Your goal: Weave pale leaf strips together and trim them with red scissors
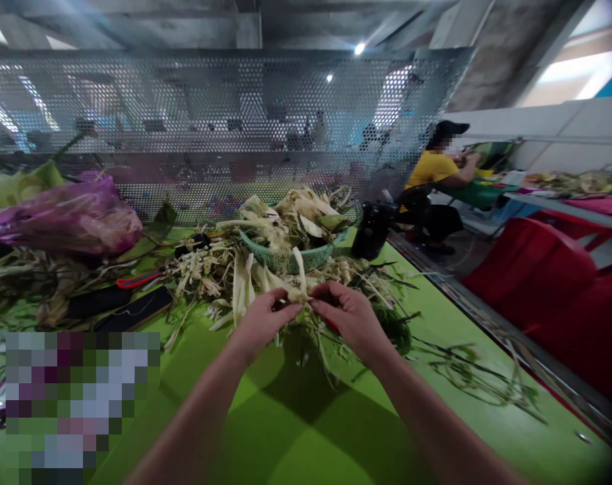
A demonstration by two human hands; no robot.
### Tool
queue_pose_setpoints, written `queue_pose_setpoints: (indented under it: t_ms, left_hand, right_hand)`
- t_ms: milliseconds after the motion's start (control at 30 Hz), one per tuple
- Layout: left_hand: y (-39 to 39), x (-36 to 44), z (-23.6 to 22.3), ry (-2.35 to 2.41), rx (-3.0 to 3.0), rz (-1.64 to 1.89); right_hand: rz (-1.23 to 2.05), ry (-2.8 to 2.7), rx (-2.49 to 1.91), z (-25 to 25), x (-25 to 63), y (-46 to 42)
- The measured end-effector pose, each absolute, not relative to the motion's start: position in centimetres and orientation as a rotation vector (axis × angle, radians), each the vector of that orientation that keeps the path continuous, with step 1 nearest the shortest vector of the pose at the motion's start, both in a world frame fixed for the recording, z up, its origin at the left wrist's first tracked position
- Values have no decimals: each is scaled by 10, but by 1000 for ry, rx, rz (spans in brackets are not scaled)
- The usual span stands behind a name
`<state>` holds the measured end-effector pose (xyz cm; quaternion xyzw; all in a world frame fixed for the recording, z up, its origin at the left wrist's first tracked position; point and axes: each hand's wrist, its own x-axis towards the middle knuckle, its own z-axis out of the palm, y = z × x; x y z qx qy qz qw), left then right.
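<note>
My left hand (pixel 265 315) and my right hand (pixel 350 316) meet over the green table (pixel 306 438), thumbs and forefingers pinched. Between them is a small piece of pale, dried husk (pixel 299 291), with one strip standing up from it. Both hands grip this piece from opposite sides. Just beyond lie loose pale husk strips (pixel 242 286) and tangled fibres. Behind these, a green plastic basket (pixel 285 258) is heaped with dried husks (pixel 300 212). Close to my right hand sits a dark green bundle (pixel 394 329), partly hidden by the hand; something red shows under the fingers.
A purple plastic bag (pixel 73 219), a red-handled cutter (pixel 140 278) and a dark flat object (pixel 134 310) lie left. A black container (pixel 372 229) stands right of the basket. A perforated metal screen (pixel 209 121) rises behind. Red chairs (pixel 538 263) and a seated person (pixel 434 168) are right.
</note>
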<state>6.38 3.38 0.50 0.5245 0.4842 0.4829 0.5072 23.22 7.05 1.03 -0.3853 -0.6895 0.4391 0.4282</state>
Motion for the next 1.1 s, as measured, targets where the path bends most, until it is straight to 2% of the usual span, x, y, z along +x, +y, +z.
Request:
queue_pose_setpoints:
  t_ms: [200,600,867,967,1100]
  left_hand:
    - [36,66,3,1099,1244,1201]
    - [31,71,2,833,847,1295]
    - [31,67,3,785,762,1194]
    - [33,65,2,849,822,1221]
    - [35,66,0,990,1018,1242]
  right_hand:
    - [1055,-1714,-977,14,231,68]
    - [686,-1852,-986,15,234,69]
    - [436,-1899,-1014,15,241,73]
    - [576,-1905,-1000,16,243,75]
    - [1231,-1792,-878,18,245,77]
